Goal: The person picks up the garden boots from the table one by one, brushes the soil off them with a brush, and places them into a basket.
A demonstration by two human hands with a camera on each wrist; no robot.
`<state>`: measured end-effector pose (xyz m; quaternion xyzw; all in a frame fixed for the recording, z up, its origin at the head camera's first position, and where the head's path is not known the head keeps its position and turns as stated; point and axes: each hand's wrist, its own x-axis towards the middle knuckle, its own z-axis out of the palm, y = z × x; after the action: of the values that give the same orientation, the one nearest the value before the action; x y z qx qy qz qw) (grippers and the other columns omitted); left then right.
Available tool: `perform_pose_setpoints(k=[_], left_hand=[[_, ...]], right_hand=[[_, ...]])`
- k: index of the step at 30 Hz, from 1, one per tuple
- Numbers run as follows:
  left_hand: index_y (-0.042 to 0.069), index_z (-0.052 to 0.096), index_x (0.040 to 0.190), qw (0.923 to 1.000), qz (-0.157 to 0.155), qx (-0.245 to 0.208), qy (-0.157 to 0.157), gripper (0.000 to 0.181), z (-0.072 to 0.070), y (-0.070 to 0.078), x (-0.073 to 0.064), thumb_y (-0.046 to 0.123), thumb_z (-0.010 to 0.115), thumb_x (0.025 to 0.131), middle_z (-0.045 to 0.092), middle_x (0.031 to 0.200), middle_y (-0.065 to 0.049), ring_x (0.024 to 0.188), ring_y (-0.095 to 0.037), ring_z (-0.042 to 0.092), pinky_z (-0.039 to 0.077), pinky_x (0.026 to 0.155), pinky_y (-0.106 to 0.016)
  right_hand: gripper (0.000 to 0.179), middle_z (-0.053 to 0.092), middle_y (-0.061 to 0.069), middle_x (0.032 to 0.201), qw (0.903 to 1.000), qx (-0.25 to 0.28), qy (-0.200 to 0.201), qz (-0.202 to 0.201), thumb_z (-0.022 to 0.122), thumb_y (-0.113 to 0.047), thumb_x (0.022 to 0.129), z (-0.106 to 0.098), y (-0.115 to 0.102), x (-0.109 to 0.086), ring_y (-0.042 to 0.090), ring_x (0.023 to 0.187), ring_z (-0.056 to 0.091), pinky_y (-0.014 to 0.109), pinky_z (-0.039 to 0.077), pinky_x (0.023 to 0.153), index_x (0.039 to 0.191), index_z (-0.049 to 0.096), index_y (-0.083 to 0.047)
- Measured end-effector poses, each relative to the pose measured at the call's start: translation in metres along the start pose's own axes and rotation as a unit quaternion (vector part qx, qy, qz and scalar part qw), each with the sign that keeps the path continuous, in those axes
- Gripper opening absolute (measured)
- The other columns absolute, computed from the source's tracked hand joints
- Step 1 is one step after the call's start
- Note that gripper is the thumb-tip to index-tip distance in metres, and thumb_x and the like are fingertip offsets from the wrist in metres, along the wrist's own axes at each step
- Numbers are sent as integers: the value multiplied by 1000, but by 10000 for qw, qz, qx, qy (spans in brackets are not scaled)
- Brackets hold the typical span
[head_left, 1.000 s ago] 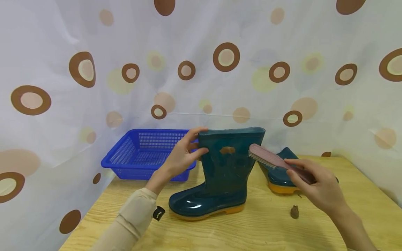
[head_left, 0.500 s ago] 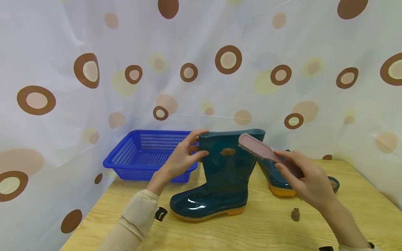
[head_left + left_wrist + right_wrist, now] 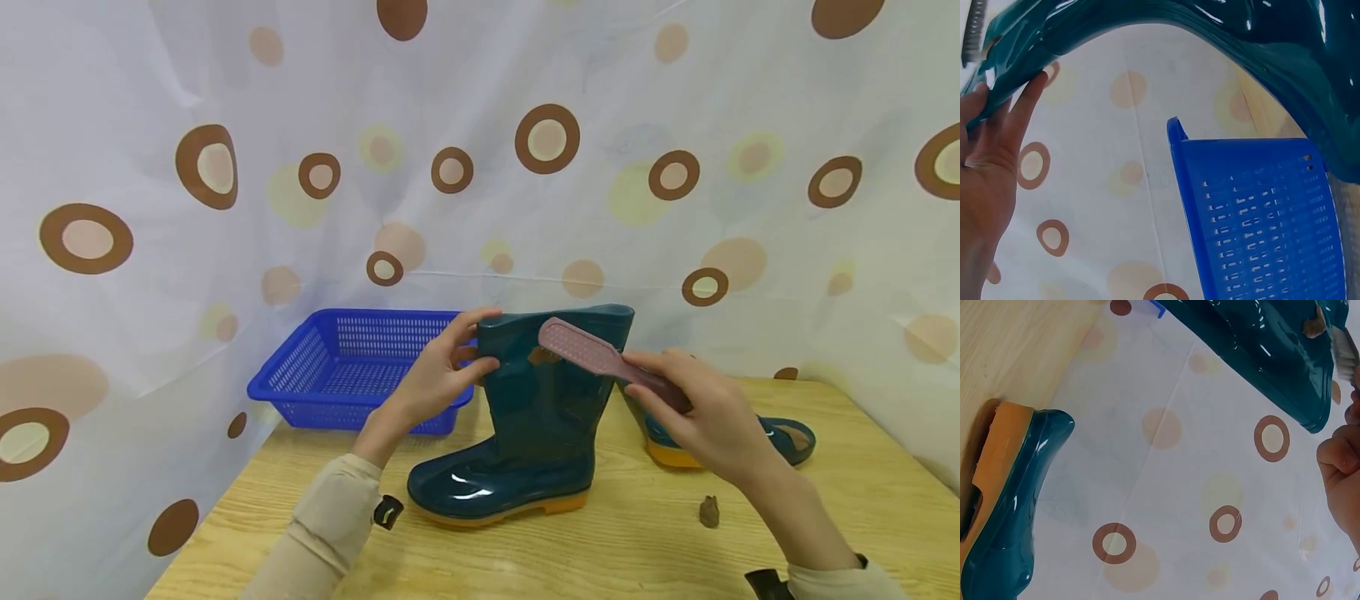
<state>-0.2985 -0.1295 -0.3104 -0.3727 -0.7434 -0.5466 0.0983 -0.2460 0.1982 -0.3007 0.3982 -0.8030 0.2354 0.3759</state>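
A dark teal rain boot [image 3: 540, 417] with a yellow-orange sole stands upright on the table, toe to the left. My left hand [image 3: 438, 375] grips its top rim on the left side, thumb on the near face. A brown mud patch [image 3: 1315, 326] sticks to the upper shaft. My right hand [image 3: 708, 417] holds a pink scrub brush [image 3: 585, 348] by its handle. The brush head overlaps the right part of the mud in the head view; in the right wrist view its bristles [image 3: 1344, 356] face the shaft, close beside the mud.
A blue plastic basket [image 3: 258, 390] stands behind on the left. Behind my right hand is a second teal boot [image 3: 671, 454], with a brown smear on its toe. A small brown clump [image 3: 708, 512] lies on the wooden table [image 3: 600, 558]. A dotted curtain [image 3: 480, 83] hangs behind.
My right hand has moved left with the brush, from the shaft's right edge to the mud patch. The second boot's toe has come into view. My left hand keeps its grip.
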Motion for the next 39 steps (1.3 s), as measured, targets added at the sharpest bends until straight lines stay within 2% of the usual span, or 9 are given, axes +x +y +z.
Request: perform_pose_setpoints(k=[4,12,20,27,33,39], left_hand=[[17,37,150,10000,-13,-7,86,62,0,-1,-2,-2,59,96,56,135,-18,111,-35,68,62,75,-34],[20,37,150,9999,-8,-74,153,61,2,-1,-3,-2,59,97,55,135,-18,112,-35,68,62,76,-34],[21,37,150,9998,24,-134,122,60,6,-1,0,0,58,98,55,135,-18,112,-35,67,62,78,-35],[22,38,149,9998,-48,-50,184,59,8,1,-1,0,59,97,56,134,-18,110,-34,68,62,78,-34],[15,37,150,9997,-32,53,215,58,9,1,1,1,59,98,56,135,-18,109,-34,69,62,78,-34],[21,39,149,9995,-91,138,259,59,9,2,1,2,60,97,55,138,-17,111,-34,68,62,80,-35]], right_hand=[[52,60,-7,90,9997,72,-216,115,80,6,75,4,-1,1,-1,69,40,11,32,53,124,68,-10],[46,63,-6,91,9988,315,-245,266,78,5,78,6,-1,0,-1,68,43,9,35,53,121,69,-10],[42,65,-6,94,9966,439,-313,630,75,5,82,5,-2,-7,-1,68,47,11,40,53,119,69,-12],[42,65,-7,93,9956,582,-312,665,75,7,81,4,-4,-12,-1,65,47,11,40,51,119,69,-10],[41,67,-4,93,9945,568,-332,811,76,6,81,3,-4,-17,-1,65,48,12,41,51,118,69,-10],[46,67,-7,96,9954,600,-327,666,76,9,78,0,-4,-20,-2,66,48,12,41,53,119,69,-12]])
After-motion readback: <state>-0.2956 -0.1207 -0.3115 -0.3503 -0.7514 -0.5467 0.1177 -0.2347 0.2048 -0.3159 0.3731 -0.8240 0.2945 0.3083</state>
